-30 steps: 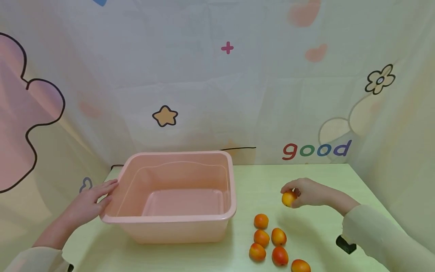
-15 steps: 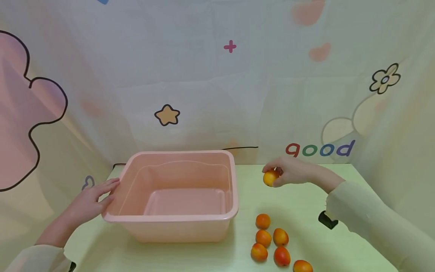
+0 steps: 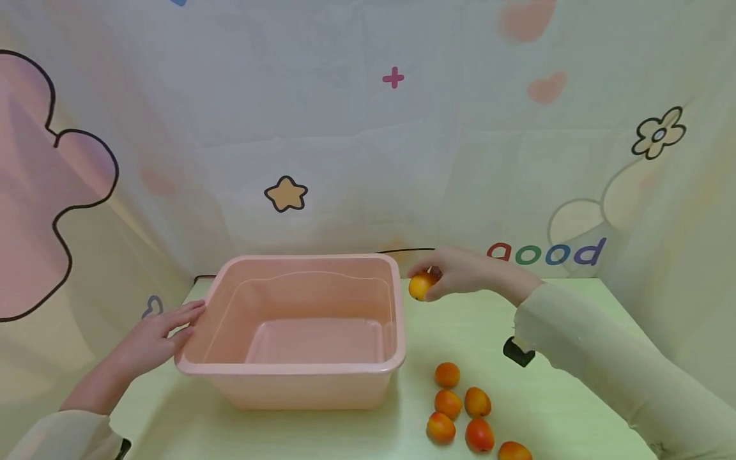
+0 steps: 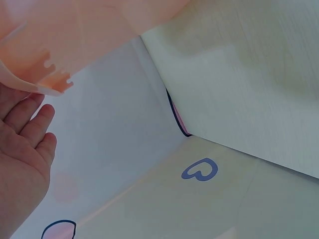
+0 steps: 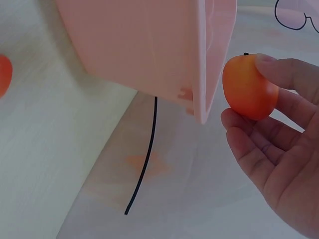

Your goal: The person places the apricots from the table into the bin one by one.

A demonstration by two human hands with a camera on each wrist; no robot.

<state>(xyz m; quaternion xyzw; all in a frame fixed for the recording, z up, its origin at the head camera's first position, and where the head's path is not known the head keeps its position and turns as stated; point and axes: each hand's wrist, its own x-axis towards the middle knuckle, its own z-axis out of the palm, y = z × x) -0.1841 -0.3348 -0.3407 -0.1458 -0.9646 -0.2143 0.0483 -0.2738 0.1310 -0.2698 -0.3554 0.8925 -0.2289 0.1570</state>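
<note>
A pink plastic basin (image 3: 301,368) stands on the pale green table. My left hand (image 3: 154,338) touches its left rim, fingers mostly straight; in the left wrist view, some fingertips of that hand (image 4: 22,154) are hidden by the rim. My right hand (image 3: 460,271) pinches a yellow-orange apricot (image 3: 421,286) between thumb and fingers, just right of the basin's far right corner. In the right wrist view, this apricot (image 5: 246,87) has a redder underside and a small dark stem, and shows apart from the basin's rim (image 5: 200,64).
Several orange-red apricots (image 3: 448,404) lie on the table (image 3: 552,383) right of the basin, one cut off by the lower frame edge. A printed cloth (image 3: 345,147) hangs behind the table and down its sides. Each sleeve has a black strap part (image 3: 519,351) beneath it.
My right hand has carried the apricot left and upward, from over the table to near the basin's right rim. The left hand stays on the rim. The head view has shifted slightly.
</note>
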